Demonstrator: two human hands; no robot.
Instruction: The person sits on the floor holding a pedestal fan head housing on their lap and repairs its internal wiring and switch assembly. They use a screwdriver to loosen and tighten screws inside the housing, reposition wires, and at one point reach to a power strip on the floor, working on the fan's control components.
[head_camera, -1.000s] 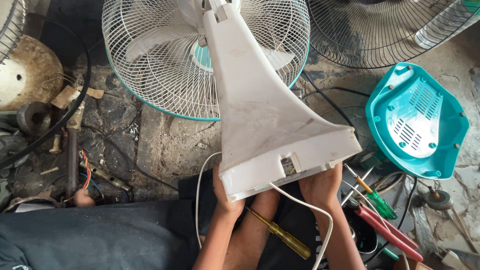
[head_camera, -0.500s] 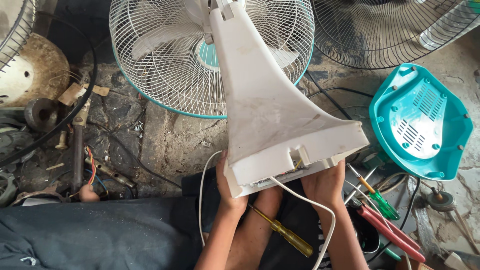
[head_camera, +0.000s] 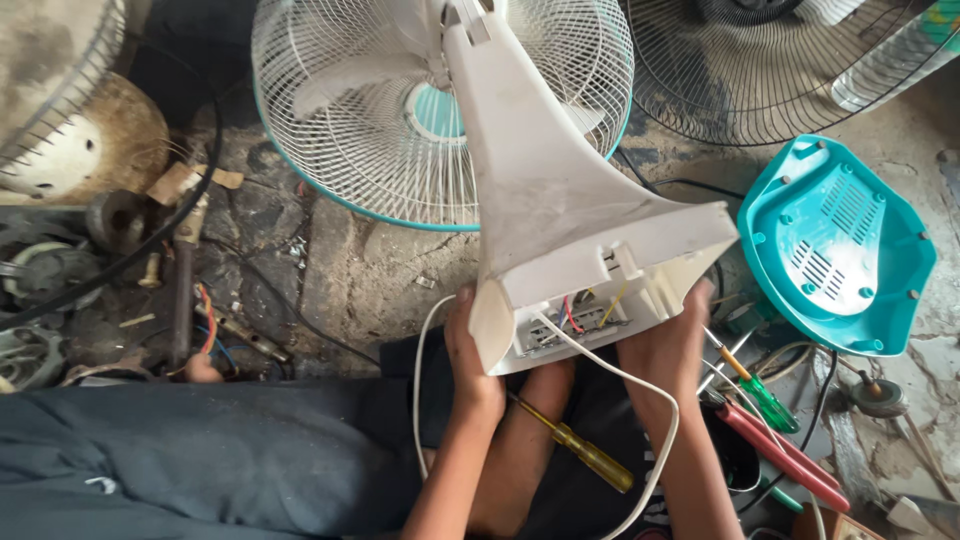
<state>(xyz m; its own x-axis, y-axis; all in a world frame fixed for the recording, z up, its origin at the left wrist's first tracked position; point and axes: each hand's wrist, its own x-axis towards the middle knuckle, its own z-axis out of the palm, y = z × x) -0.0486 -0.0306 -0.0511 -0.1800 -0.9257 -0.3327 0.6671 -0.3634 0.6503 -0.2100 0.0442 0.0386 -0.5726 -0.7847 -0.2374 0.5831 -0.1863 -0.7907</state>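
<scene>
The left hand (head_camera: 470, 365) and the right hand (head_camera: 665, 350) are gripping the wide end of a white plastic fan base (head_camera: 570, 220), one on each side, at the centre of the frame. The fingers of both hands are wrapping tightly against the smooth, dusty shell, holding it tilted so its open underside is facing the camera. The base is flaring from a narrow neck at the top centre into a broad, flat-edged foot. Inside the opening, thin red, yellow and white wires (head_camera: 575, 315) are showing against a pale switch block. A white cord (head_camera: 640, 400) is running out of the opening and curving down between the forearms.

Behind the base, the round wire grille (head_camera: 360, 130) with its teal rim and pale blades is lying flat on the cracked, grimy concrete floor (head_camera: 340, 270). A teal plastic cover (head_camera: 835, 245), curved and slotted with vents, is resting hollow side up at the right of the frame. A yellow-handled screwdriver (head_camera: 575, 450) is lying on dark cloth just below the hands. A green-handled screwdriver (head_camera: 760, 395) and red-handled pliers (head_camera: 775, 455) are lying at the lower right. A second, darker wire grille (head_camera: 760, 60) is filling the upper right, and rusty metal parts (head_camera: 120, 220) are lying scattered at the left.
</scene>
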